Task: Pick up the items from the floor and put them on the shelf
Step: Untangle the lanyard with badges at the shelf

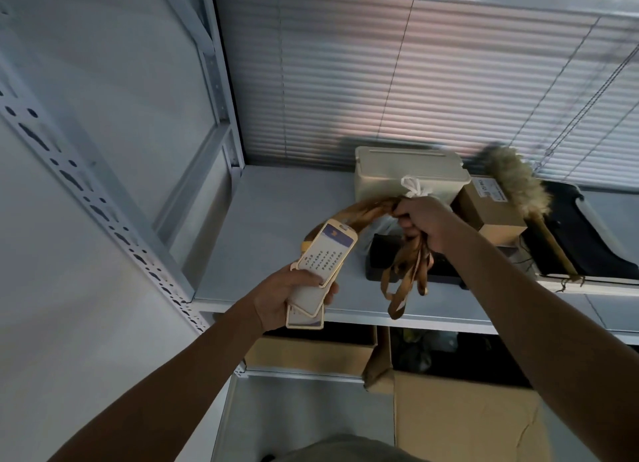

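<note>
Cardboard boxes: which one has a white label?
The small cardboard box on the upper shelf, under the feather duster; the two large boxes below are open, showing no label.

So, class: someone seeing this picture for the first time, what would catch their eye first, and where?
The left hand grips a stack of badges at centre, the right hand a bunch of tan lanyards over the shelf. Behind them sit a cream box and a duster.

Stacked cream badge cards [321, 271] trail bunched tan lanyards [370, 209] over the grey shelf [276, 226].
</note>
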### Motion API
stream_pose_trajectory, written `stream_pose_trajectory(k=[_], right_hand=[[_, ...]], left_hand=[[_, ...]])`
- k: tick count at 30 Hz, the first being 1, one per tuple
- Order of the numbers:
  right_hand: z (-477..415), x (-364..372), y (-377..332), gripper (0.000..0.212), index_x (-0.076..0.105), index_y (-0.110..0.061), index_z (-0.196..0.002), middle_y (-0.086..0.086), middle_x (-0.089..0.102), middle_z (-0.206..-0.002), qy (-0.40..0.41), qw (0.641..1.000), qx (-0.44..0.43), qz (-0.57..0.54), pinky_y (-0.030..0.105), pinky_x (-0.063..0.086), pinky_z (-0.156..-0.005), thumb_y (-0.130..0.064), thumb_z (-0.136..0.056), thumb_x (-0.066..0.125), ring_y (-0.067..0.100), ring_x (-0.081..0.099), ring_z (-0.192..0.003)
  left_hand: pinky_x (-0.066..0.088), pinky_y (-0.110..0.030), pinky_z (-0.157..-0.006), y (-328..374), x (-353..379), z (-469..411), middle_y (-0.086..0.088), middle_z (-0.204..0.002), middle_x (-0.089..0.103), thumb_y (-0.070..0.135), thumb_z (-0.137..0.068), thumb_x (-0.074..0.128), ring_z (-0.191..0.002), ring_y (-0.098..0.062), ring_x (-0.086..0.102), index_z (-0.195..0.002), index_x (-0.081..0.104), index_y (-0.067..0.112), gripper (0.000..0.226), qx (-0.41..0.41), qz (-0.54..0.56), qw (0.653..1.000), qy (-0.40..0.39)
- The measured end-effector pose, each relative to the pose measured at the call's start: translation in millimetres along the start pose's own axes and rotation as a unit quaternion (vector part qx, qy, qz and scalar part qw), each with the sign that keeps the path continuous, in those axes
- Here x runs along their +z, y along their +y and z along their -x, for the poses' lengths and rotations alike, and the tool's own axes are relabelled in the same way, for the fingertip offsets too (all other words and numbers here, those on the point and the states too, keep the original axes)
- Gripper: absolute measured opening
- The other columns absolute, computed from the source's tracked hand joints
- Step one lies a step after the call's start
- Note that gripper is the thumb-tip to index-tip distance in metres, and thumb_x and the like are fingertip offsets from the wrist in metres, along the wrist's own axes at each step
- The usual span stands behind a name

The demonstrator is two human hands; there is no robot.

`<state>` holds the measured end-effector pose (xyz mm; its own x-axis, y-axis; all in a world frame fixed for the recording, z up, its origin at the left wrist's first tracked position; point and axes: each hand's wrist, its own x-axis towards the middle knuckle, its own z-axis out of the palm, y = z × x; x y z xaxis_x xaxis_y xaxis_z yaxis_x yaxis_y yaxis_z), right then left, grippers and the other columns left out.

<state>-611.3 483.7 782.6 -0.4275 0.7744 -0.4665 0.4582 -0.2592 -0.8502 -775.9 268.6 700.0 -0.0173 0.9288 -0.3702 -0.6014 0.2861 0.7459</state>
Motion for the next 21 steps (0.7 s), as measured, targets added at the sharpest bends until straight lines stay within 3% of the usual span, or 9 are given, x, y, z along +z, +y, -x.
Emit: stream_pose_trajectory(k=[2,4,8,10,12,15,18,21], right_hand=[[-2.1,12.7,11.4,0.015,0.063,-0.004,-0.093,0.003,0.049,-0.057,-0.024,0.998,0.016,0.056,0.030,0.042,-0.054,-0.010,-0.096,0.050,0.014,0.041,-0.043],[-1.3,28.0,18.5,0.024,0.066,0.002,-0.107,0.007,0.059,-0.063,-0.057,0.995,0.037,0.074,0.031,0.047,-0.057,-0.017,-0.098,0.053,0.018,0.052,-0.048],[6.3,55.5,24.6,0.043,0.068,-0.010,-0.092,0.005,0.065,-0.068,-0.144,0.989,0.007,-0.021,0.023,0.043,-0.047,-0.051,-0.096,0.054,0.013,0.052,-0.048],[6.3,67.9,28.7,0.033,0.067,-0.009,-0.099,0.006,0.066,-0.076,-0.116,0.992,-0.054,-0.001,0.021,0.042,-0.047,-0.042,-0.094,0.063,0.010,0.049,-0.051],[3.3,72.7,30.4,0.022,0.067,-0.010,-0.109,0.007,0.067,-0.082,-0.087,0.992,-0.084,0.030,0.019,0.044,-0.047,-0.027,-0.095,0.066,0.010,0.049,-0.054],[-3.5,63.9,31.5,0.019,0.067,-0.012,-0.111,0.007,0.070,-0.085,-0.106,0.990,-0.091,0.030,0.019,0.047,-0.052,-0.018,-0.093,0.068,0.011,0.050,-0.060],[-5.5,56.9,32.2,0.022,0.067,-0.009,-0.111,0.007,0.072,-0.085,-0.176,0.982,-0.071,0.012,0.021,0.048,-0.057,-0.010,-0.089,0.071,0.011,0.054,-0.064],[-2.1,66.9,35.6,0.019,0.069,-0.005,-0.105,0.014,0.073,-0.092,-0.202,0.976,-0.069,0.038,0.027,0.051,-0.068,-0.005,-0.087,0.071,0.019,0.060,-0.074]], left_hand=[[0.059,-0.039,-0.069,4.8,1.6,-3.7,-0.021,-0.094,0.069,0.006,-0.078,0.062,-0.076,-0.029,0.069,-0.122,0.056,0.005,0.045,0.002,0.012,1.000,0.011],[0.059,-0.044,-0.075,11.4,5.1,-6.2,-0.022,-0.098,0.068,0.000,-0.083,0.060,-0.081,-0.031,0.069,-0.123,0.056,0.005,0.040,0.004,0.002,1.000,-0.005],[0.060,-0.039,-0.072,18.8,8.0,-13.0,-0.021,-0.102,0.071,-0.008,-0.089,0.058,-0.080,-0.028,0.071,-0.120,0.059,0.006,0.035,0.021,-0.105,0.994,0.036],[0.059,-0.035,-0.068,20.2,10.3,-15.2,-0.018,-0.100,0.073,-0.003,-0.089,0.062,-0.077,-0.025,0.071,-0.119,0.060,0.007,0.032,0.013,-0.134,0.989,0.055],[0.059,-0.033,-0.064,20.8,13.5,-15.0,-0.015,-0.094,0.074,0.015,-0.094,0.062,-0.074,-0.024,0.071,-0.118,0.062,0.008,0.025,-0.009,-0.112,0.990,0.085],[0.060,-0.035,-0.066,22.7,12.2,-13.0,-0.019,-0.097,0.072,0.043,-0.094,0.055,-0.075,-0.026,0.070,-0.121,0.064,0.007,0.045,-0.030,-0.019,0.993,0.114],[0.058,-0.044,-0.079,24.9,8.4,-15.4,-0.020,-0.115,0.070,0.056,-0.088,0.054,-0.096,-0.032,0.068,-0.130,0.062,0.009,0.063,-0.034,0.018,0.991,0.125],[0.053,-0.053,-0.090,28.2,7.8,-18.7,-0.019,-0.124,0.068,0.058,-0.095,0.046,-0.112,-0.039,0.064,-0.130,0.063,0.014,0.058,-0.050,0.007,0.989,0.142]])
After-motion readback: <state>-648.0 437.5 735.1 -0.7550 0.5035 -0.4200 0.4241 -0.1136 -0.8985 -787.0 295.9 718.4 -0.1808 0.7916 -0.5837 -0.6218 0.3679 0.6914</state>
